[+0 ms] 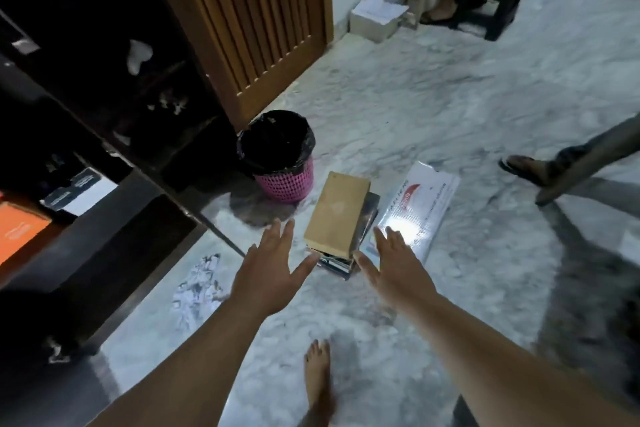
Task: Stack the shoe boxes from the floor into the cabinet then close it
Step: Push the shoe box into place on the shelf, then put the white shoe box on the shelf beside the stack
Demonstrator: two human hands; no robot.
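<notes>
The stack of shoe boxes point(337, 218) on the marble floor point(450, 97) serves as the landmark. Far to its left stands the open dark cabinet point(104, 87), with an orange box point(19, 229) and a black-and-white box point(81, 192) on a lower shelf. The cabinet's slatted wooden door point(249, 10) is swung open, up and left of the stack. A pink waste bin point(280, 156) lined with a black bag sits just left of and behind the stack. The left hand point(273, 270) hovers near the stack's front left corner, fingers spread and holding nothing; whether its thumb touches the boxes cannot be told. The stack itself has a tan box point(337, 211) on top of darker boxes. The right hand point(394, 267) hovers at the stack's front right, fingers spread too, empty. Just right of the stack a white box point(420, 208) with red print lies flat on the floor. Below the stack a bare foot point(317, 374) shows. Far right of it, another person's sandalled foot point(526, 168) steps on the floor.
</notes>
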